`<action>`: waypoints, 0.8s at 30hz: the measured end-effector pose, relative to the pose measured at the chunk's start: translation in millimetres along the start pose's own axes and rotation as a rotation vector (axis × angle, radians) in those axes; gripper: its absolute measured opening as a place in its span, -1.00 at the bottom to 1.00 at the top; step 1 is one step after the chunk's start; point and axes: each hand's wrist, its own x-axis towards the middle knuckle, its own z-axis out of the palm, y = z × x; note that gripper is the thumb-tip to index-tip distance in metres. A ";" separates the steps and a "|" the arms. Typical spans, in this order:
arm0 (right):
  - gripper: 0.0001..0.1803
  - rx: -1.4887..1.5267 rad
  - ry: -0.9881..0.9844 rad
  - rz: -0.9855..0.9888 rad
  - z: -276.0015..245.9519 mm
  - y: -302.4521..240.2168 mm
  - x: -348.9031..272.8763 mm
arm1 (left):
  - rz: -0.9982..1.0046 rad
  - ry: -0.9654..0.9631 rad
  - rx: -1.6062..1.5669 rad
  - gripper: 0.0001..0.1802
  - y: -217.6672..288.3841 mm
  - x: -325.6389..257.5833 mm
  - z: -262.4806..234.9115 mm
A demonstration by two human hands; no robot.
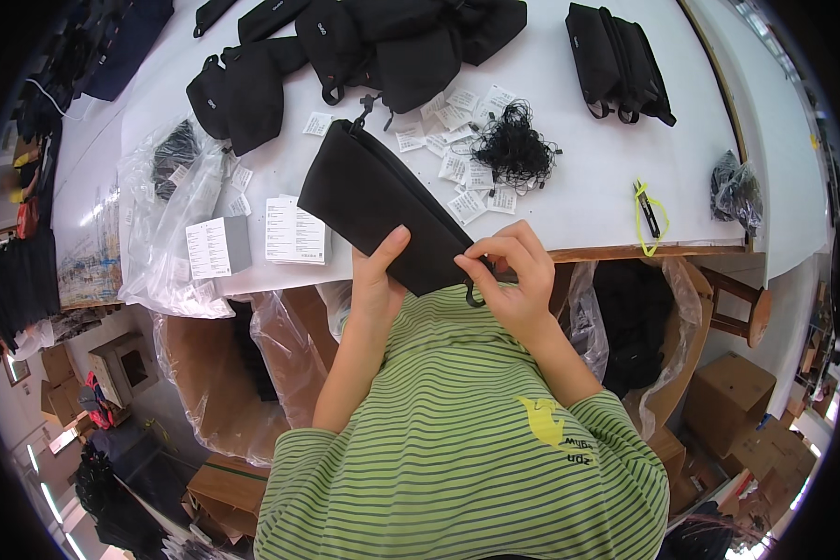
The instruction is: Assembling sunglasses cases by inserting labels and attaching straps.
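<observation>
White sheeting covers the worktable (616, 173), with a brown wooden edge facing the wearer. Room beyond: stacked cardboard, dark goods at left, strip lights low in view. One brown carton (733, 387) sits on the floor at right, near a wooden stool (759, 313).

Item in hand: black fabric pouch (373, 191), elongated, smooth matte face, held at a slant over the near table edge. Black clip at its far end; small dark loop at the near end. Left hand (378, 280) grips the lower side, thumb flat on the face. Right hand (518, 280) pinches the near right corner, thumb against forefinger; whether a zip pull lies between them cannot be told.

Beyond the pouch: loose white paper tags (457, 168), partly hidden behind it, beside a wiry tangle of black cords (516, 145). Left: two blocks of printed white cards (299, 233) next to a crumpled clear plastic bag (145, 252). Far side: heaped black bags (420, 65). Right: black thread snips (646, 213) with a yellow-green loop. Plastic-lined cardboard boxes (210, 373) crowd below the edge.
</observation>
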 end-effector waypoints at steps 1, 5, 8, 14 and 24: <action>-0.80 0.000 -0.001 0.001 0.2 0.3 -0.8 | 0.002 0.006 0.003 -0.40 -0.1 -0.2 0.4; -0.84 0.104 -0.022 0.081 -3.6 -4.7 1.2 | 0.000 0.010 -0.004 -0.41 0.1 0.0 -0.1; -0.87 0.257 -0.087 0.197 -5.4 8.4 11.7 | -0.041 0.012 0.027 -0.43 0.2 3.1 -3.0; -0.64 0.663 -0.269 0.388 -2.8 13.4 36.2 | -0.329 -0.284 0.184 -0.43 7.4 -1.9 4.2; -0.89 0.321 0.200 0.086 4.5 11.1 49.8 | -0.439 -0.252 0.223 -0.41 5.8 -10.4 12.2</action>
